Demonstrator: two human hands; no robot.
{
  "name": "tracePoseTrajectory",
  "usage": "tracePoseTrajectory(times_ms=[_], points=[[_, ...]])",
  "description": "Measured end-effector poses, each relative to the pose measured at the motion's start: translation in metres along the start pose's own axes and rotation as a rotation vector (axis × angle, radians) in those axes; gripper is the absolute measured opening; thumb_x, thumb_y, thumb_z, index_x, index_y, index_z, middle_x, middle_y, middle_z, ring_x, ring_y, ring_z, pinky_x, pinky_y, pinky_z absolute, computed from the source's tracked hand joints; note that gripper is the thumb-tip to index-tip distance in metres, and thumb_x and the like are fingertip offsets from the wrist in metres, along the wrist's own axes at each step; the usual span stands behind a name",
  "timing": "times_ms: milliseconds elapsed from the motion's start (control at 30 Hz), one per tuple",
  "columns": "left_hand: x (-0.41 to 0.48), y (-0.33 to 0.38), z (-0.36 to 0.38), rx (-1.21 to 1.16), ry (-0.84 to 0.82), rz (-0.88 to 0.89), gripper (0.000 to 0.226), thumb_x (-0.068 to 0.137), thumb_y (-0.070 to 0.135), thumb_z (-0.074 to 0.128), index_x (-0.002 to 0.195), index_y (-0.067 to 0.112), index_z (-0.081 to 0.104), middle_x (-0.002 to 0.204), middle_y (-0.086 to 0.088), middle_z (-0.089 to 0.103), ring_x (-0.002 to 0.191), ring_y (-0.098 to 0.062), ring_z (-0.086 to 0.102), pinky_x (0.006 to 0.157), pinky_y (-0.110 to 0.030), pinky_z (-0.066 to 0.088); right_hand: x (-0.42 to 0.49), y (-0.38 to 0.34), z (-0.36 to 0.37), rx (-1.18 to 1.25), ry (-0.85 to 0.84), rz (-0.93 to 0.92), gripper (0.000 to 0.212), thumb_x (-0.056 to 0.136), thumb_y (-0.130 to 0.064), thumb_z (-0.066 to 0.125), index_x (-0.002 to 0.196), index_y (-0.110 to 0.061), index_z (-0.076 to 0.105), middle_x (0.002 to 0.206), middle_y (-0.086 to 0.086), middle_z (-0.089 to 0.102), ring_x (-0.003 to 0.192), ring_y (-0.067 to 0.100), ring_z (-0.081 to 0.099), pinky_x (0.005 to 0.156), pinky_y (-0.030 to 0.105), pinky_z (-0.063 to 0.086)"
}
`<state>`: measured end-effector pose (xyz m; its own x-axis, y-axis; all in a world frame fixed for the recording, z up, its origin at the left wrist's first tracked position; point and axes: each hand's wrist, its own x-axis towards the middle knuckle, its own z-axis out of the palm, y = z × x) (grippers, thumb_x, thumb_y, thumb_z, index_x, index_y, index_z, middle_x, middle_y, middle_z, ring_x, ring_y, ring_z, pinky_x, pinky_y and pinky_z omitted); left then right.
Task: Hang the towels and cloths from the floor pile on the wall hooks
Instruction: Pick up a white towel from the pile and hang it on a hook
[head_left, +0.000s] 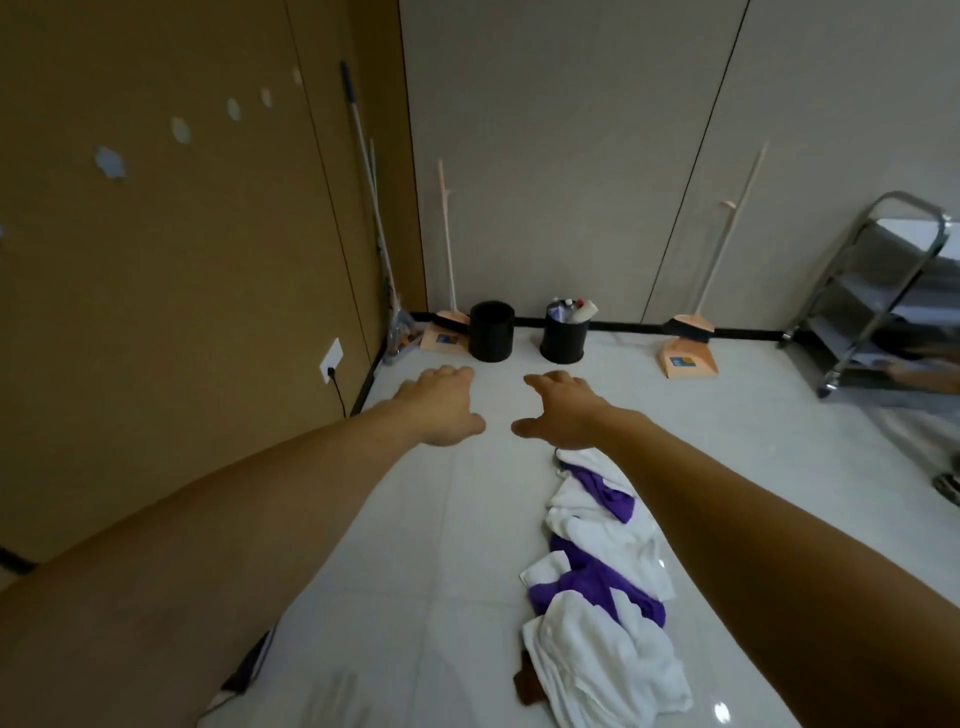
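Note:
A pile of white and purple towels and cloths (602, 582) lies on the pale floor, stretching from under my right forearm to the bottom edge. A row of small round white wall hooks (181, 130) runs along the brown wall on the left. Both arms reach forward over the floor. My left hand (441, 402) is empty, with its fingers spread. My right hand (563, 410) is also empty and spread, just beyond the far end of the pile. Neither hand touches a cloth.
Two black bins (492, 332) (564, 338) stand at the far wall, one holding bottles. Peach dustpans with brooms (688, 358) lean there, and a mop (374, 208) stands in the corner. A metal trolley (883, 312) is at the right. A wall socket (331, 359) with a cable is low on the left.

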<state>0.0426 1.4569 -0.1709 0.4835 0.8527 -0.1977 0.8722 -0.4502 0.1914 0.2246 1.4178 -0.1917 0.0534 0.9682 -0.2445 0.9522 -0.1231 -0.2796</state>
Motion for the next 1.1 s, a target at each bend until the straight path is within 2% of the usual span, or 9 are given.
tracePoseTrajectory(times_ms=[167, 367, 533, 633, 800, 900, 1100], points=[[0.087, 0.01, 0.044, -0.029, -0.116, 0.027, 0.076, 0.087, 0.042, 0.057, 0.15, 0.019, 0.019, 0.151, -0.008, 0.031, 0.132, -0.03, 0.038, 0.102, -0.044, 0.04, 0.05, 0.041, 0.028, 0.072, -0.045, 0.103, 0.078, 0.088, -0.053, 0.06, 0.151, -0.024, 0.024, 0.154, 0.008, 0.028, 0.138, 0.033, 0.03, 0.11, 0.048, 0.035], [0.194, 0.019, 0.126, 0.009, -0.353, 0.223, 0.074, 0.086, 0.046, 0.055, 0.147, 0.017, 0.023, 0.148, -0.009, 0.035, 0.131, -0.03, 0.038, 0.101, -0.043, 0.04, 0.1, 0.106, 0.088, 0.195, -0.124, 0.362, 0.074, 0.087, -0.049, 0.06, 0.149, -0.018, 0.033, 0.151, 0.012, 0.034, 0.137, 0.032, 0.033, 0.111, 0.041, 0.032], [0.26, 0.014, 0.21, 0.012, -0.515, 0.295, 0.072, 0.084, 0.044, 0.053, 0.146, 0.019, 0.025, 0.145, -0.009, 0.038, 0.129, -0.03, 0.04, 0.097, -0.041, 0.039, 0.136, 0.153, 0.159, 0.306, -0.217, 0.543, 0.062, 0.088, -0.044, 0.059, 0.142, -0.019, 0.041, 0.143, 0.011, 0.042, 0.129, 0.031, 0.041, 0.1, 0.038, 0.039], [0.291, 0.003, 0.283, 0.019, -0.623, 0.293, 0.074, 0.085, 0.045, 0.052, 0.147, 0.019, 0.022, 0.148, -0.008, 0.035, 0.13, -0.029, 0.038, 0.099, -0.04, 0.038, 0.158, 0.187, 0.226, 0.358, -0.28, 0.595, 0.06, 0.09, -0.043, 0.057, 0.143, -0.022, 0.04, 0.143, 0.009, 0.043, 0.129, 0.03, 0.042, 0.103, 0.04, 0.04], [0.319, -0.021, 0.428, 0.011, -0.731, 0.246, 0.063, 0.087, 0.039, 0.051, 0.143, 0.018, 0.03, 0.14, -0.007, 0.042, 0.124, -0.026, 0.044, 0.095, -0.037, 0.041, 0.178, 0.244, 0.372, 0.355, -0.41, 0.614, 0.049, 0.093, -0.038, 0.054, 0.137, -0.016, 0.047, 0.139, 0.011, 0.048, 0.123, 0.03, 0.048, 0.102, 0.037, 0.038], [0.332, -0.027, 0.526, 0.025, -0.801, 0.248, 0.066, 0.089, 0.04, 0.05, 0.146, 0.019, 0.025, 0.143, -0.007, 0.039, 0.127, -0.026, 0.041, 0.099, -0.039, 0.04, 0.191, 0.281, 0.467, 0.337, -0.464, 0.603, 0.046, 0.096, -0.035, 0.048, 0.139, -0.016, 0.045, 0.141, 0.01, 0.046, 0.124, 0.031, 0.047, 0.102, 0.038, 0.039], [0.351, -0.037, 0.692, -0.009, -0.849, 0.227, 0.066, 0.089, 0.039, 0.052, 0.146, 0.019, 0.025, 0.144, -0.009, 0.038, 0.127, -0.028, 0.041, 0.096, -0.039, 0.04, 0.221, 0.344, 0.62, 0.185, -0.479, 0.537, 0.044, 0.094, -0.021, 0.047, 0.138, -0.017, 0.043, 0.143, 0.008, 0.042, 0.129, 0.03, 0.038, 0.101, 0.045, 0.042]])
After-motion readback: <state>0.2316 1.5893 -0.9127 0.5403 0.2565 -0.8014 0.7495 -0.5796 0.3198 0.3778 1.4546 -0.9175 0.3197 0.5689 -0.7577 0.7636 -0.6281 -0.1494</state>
